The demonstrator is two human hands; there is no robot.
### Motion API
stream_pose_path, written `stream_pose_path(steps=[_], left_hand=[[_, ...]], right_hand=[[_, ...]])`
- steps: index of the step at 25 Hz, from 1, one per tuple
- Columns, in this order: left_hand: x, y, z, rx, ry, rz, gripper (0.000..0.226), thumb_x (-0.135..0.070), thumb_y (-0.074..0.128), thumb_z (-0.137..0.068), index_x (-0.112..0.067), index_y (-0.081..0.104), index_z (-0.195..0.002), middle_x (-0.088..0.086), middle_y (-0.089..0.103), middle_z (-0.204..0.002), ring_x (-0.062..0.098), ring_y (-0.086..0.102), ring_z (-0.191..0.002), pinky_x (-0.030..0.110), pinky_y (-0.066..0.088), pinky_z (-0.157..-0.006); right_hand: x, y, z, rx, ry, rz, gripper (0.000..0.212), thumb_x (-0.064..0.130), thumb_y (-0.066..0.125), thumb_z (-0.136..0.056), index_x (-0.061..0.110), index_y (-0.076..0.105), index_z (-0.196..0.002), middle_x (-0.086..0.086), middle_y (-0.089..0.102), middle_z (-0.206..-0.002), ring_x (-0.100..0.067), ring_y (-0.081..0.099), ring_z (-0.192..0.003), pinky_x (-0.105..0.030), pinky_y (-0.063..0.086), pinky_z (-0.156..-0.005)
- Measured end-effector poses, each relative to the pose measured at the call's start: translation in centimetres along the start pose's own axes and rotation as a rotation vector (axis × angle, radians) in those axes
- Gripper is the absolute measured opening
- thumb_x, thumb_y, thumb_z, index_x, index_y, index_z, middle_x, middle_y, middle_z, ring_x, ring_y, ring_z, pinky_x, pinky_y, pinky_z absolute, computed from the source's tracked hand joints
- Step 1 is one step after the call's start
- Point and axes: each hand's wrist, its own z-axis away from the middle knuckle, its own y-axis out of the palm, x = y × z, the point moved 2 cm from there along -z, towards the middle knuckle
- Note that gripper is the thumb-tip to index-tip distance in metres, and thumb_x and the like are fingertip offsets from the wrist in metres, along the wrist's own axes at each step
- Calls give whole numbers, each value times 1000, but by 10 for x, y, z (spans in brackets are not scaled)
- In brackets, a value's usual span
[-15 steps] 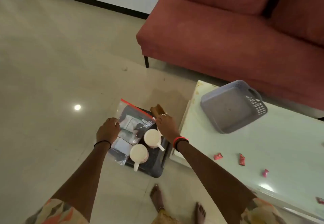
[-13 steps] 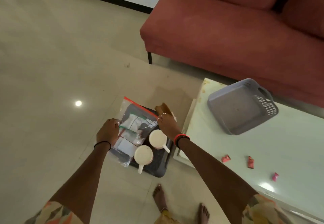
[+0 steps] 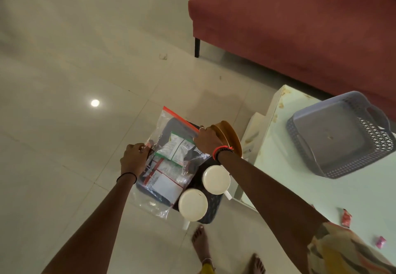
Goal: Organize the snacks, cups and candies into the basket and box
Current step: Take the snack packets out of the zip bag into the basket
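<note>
A clear zip bag (image 3: pixel 169 162) with a red seal, holding several snack packets, lies over a dark basket (image 3: pixel 211 211) on the floor. My left hand (image 3: pixel 133 159) grips the bag's left edge. My right hand (image 3: pixel 206 139) pinches its right top edge by the seal. Two white cups (image 3: pixel 216 179) (image 3: pixel 192 204) stand in the dark basket beside the bag, handles pointing down-right. Brown plates (image 3: pixel 230 138) stand on edge behind my right hand. A grey plastic basket (image 3: pixel 340 134) sits tilted on the pale table (image 3: pixel 285 166). Red candies (image 3: pixel 346 220) (image 3: pixel 380 241) lie on the table.
A red sofa (image 3: pixel 300 27) stands behind the table. The tiled floor (image 3: pixel 75 81) stretches to the left. My bare feet (image 3: pixel 201 248) stand just below the dark basket.
The view has closed in and shifted left. Both hands keep hold of the zip bag, which now sits a little higher over the dark basket; the brown plates show more.
</note>
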Motion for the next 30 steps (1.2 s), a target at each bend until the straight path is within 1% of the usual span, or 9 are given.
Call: stream_pose_path(steps=[5, 8, 10, 14, 16, 19, 22, 25, 30], left_hand=[[0, -1, -14, -14, -49, -89, 42, -43, 44, -94, -14, 60, -119, 19, 55, -117, 37, 55, -106, 50, 42, -96], [-4, 0, -24, 7, -54, -109, 35, -42, 45, -93, -18, 67, -106, 21, 59, -109, 38, 56, -101, 50, 44, -95], [-8, -2, -25, -35, -43, -154, 28, -32, 47, -93, -18, 67, -107, 20, 56, -110, 38, 55, -103, 48, 43, -94], [-7, -1, -13, -128, -40, -261, 29, -18, 41, -95, -9, 64, -109, 20, 55, -110, 37, 54, -103, 45, 39, -91], [-1, -8, -2, -159, -106, -151, 28, -20, 43, -94, -10, 65, -109, 20, 56, -110, 38, 55, -102, 45, 37, -91], [2, -27, 22, -289, -165, 95, 25, -20, 47, -93, -13, 66, -108, 21, 57, -112, 41, 55, -100, 48, 36, -94], [-8, -53, 49, -441, -141, 253, 25, -16, 46, -94, -8, 67, -105, 24, 60, -109, 44, 56, -97, 53, 39, -94], [-26, -75, 76, -537, -68, 353, 26, -11, 45, -93, -1, 66, -105, 28, 62, -106, 44, 57, -94, 51, 45, -90], [-75, -109, 117, -680, 39, 507, 27, -10, 45, -94, 3, 63, -110, 30, 58, -112, 40, 55, -101, 39, 44, -86]], right_hand=[[5, 6, -4, -17, -55, 13, 27, 7, 41, -95, -3, 58, -113, -21, 60, -116, -34, 58, -108, -38, 47, -90], [8, 7, -7, 1, -122, 77, 22, 2, 44, -90, -3, 65, -97, -22, 68, -97, -32, 64, -89, -33, 49, -72], [10, 8, -6, 3, -186, 73, 25, 0, 43, -88, -1, 67, -91, -16, 68, -84, -26, 61, -76, -27, 45, -61], [19, 7, 9, 62, -248, -52, 24, 8, 43, -92, 5, 67, -95, -6, 63, -77, -17, 57, -67, -26, 48, -61], [23, 2, 20, 70, -264, -126, 23, 9, 45, -93, 5, 69, -95, 0, 59, -69, -8, 51, -56, -16, 41, -54], [28, -7, 42, 73, -269, -209, 23, 11, 48, -94, 4, 69, -96, -2, 60, -71, -4, 47, -54, -12, 36, -51], [33, -24, 70, 57, -272, -254, 22, 17, 51, -94, 6, 70, -99, 1, 62, -71, -6, 50, -58, -6, 39, -51], [37, -48, 100, 3, -299, -318, 21, 19, 56, -93, 9, 71, -103, -2, 69, -79, 4, 48, -55, 4, 38, -51], [42, -99, 143, -77, -282, -551, 15, 16, 63, -89, 9, 67, -102, -7, 74, -97, -3, 60, -69, -3, 43, -59]])
